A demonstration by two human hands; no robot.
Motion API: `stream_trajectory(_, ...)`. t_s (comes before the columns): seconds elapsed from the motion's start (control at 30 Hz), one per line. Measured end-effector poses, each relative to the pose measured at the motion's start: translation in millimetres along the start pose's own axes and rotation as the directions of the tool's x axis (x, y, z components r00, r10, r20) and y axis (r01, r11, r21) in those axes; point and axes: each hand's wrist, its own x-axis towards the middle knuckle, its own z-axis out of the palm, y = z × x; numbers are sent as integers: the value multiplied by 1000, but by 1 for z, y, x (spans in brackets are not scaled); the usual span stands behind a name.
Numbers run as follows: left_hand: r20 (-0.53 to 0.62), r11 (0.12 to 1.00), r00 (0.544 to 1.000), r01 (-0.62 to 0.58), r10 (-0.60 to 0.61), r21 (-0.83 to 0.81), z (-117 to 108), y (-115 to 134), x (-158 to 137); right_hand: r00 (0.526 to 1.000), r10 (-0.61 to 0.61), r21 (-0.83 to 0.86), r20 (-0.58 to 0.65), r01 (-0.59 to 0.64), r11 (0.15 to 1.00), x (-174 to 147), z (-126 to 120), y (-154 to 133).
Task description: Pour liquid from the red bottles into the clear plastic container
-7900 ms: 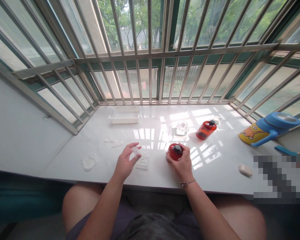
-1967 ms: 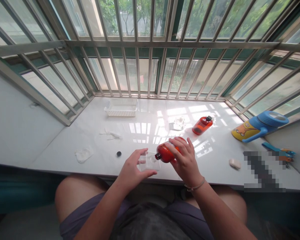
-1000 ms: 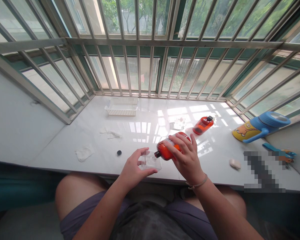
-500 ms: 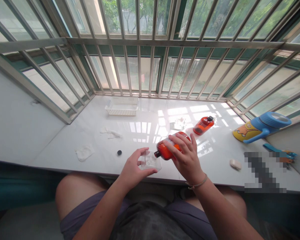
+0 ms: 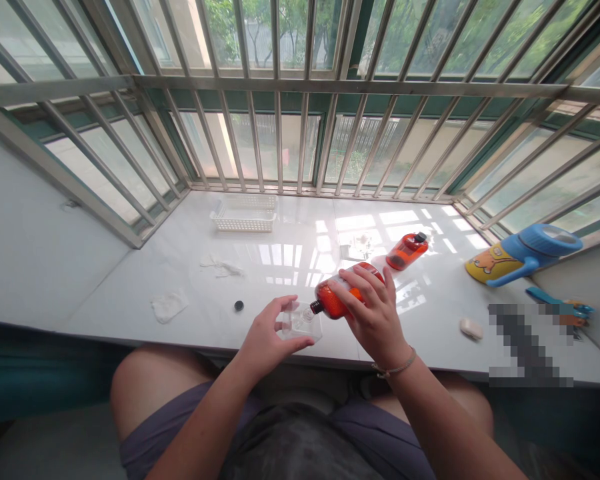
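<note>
My left hand (image 5: pixel 275 330) is closed around the left side of a small clear plastic box (image 5: pixel 307 327) near the counter's front edge. In my right hand (image 5: pixel 373 303) is an amber-red bottle (image 5: pixel 330 299), tipped so that its uncapped dark neck points down and left over the box. I cannot make out whether liquid runs from it. A black cap (image 5: pixel 239 305) lies on the counter to the left of my left hand. Beyond my right hand, a second amber-red bottle (image 5: pixel 407 251) with a black cap stands on the counter.
A white perforated basket (image 5: pixel 244 217) sits at the back left. Thin white strands (image 5: pixel 223 267) and a crumpled white cloth or tissue (image 5: pixel 169 305) lie at left. To the right are a blue and yellow flask (image 5: pixel 520 257) and a small pale case (image 5: pixel 471 329). Metal window bars (image 5: pixel 300 85) enclose the counter.
The bottle in my right hand has shifted very slightly to the right. My left hand and the clear box are almost unchanged.
</note>
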Motion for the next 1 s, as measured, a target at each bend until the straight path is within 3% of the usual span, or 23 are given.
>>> stream_trajectory(1.0, 2, 999, 1000, -8, 8, 39, -1, -8, 2, 1000, -1, -41, -6, 1, 999, 1, 0, 3)
